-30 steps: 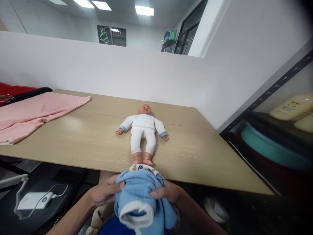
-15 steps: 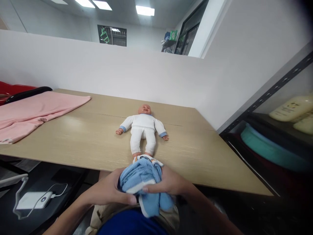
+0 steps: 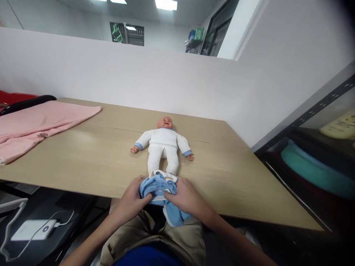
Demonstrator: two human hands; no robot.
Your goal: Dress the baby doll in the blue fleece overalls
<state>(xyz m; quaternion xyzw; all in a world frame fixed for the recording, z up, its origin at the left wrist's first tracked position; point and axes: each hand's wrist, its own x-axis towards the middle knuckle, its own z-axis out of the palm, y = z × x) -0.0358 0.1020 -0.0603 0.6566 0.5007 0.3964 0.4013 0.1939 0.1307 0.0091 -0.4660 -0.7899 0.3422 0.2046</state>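
Note:
A baby doll point(image 3: 163, 136) in a white top with blue cuffs and white leggings lies on its back, feet toward me. At its feet are bunched baby pants point(image 3: 158, 186), blue terry on the inside with a white printed band at the front. The left side of the pants is gripped by my left hand point(image 3: 135, 194), thumb on top. My right hand point(image 3: 184, 195) pinches the opposite side, and a blue end hangs below it over the table edge. Cloth and hands hide the doll's feet.
A pink cloth point(image 3: 50, 118) is spread on the left of the wooden table point(image 3: 235, 184). A black and red object point(image 3: 27, 99) stands behind it. At lower left a white power bank point(image 3: 34, 229) with a cable rests on a black surface. Shelving point(image 3: 305, 111) stands to the right.
Both hands have moved forward and up with the bunched pants, closer against the doll's lower legs. Its ankles, seen before, are now covered. The camera view has tilted down slightly.

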